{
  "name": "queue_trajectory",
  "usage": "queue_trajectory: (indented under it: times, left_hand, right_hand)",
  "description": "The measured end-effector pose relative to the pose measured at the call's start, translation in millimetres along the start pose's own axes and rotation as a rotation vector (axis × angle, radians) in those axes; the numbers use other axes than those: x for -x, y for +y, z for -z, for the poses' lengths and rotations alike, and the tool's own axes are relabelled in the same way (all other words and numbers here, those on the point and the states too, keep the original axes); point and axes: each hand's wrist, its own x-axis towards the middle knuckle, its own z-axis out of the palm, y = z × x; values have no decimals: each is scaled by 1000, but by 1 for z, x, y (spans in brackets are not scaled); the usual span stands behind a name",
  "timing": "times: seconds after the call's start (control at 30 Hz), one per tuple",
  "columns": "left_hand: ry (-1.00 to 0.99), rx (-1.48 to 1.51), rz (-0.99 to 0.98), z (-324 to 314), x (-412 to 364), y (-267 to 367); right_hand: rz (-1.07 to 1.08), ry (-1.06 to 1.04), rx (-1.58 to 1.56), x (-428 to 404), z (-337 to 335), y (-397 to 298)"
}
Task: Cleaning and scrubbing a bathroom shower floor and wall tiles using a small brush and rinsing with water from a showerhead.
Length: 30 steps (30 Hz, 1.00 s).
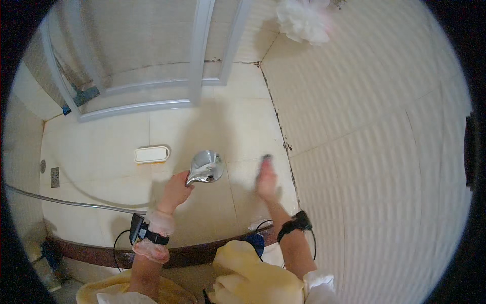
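My left hand (176, 192) grips the handle of a chrome shower head (207, 166), held over the cream floor tiles (190, 212). A metal shower hose (81, 202) runs from the left edge to my left wrist. My right hand (267, 181) is stretched forward near the right wall and blurred by motion. A small dark thing shows at its fingertips, too blurred to name, and whether the hand grips it is unclear. On the floor ahead of my left hand lies a white oblong brush or scrubber (151, 155) with an orange-yellow lower edge.
Framed glass shower door panels (196, 57) stand at the back left. A ribbed tile wall (364, 144) rises on the right, dark stains along its base. A white bath puff (303, 22) hangs at the top. Floor drain (55, 177) lies left; a dark red sill (190, 255) crosses near me.
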Motion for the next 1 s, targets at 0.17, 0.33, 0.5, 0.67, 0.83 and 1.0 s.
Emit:
queue_trajectory:
  times: [0.17,0.33,0.5,0.67,0.83,1.0]
  left_hand:
    - [23,-21,6,0,2,-16]
    - [-25,-56,131,2,9,-34]
    - [-48,-37,46,6,0,-3]
    - [-41,23,122,16,11,2]
    - [-52,39,141,15,14,2]
    - [-18,103,78,16,14,13]
  right_hand:
    - [35,-54,6,-18,-5,-21]
    - [-95,-421,-465,-25,27,-159]
    - [-170,-20,-51,-25,13,-1]
    - [-359,-82,124,51,31,23]
    - [-182,-32,70,-1,22,45]
    - [-94,-34,-19,-115,-1,63]
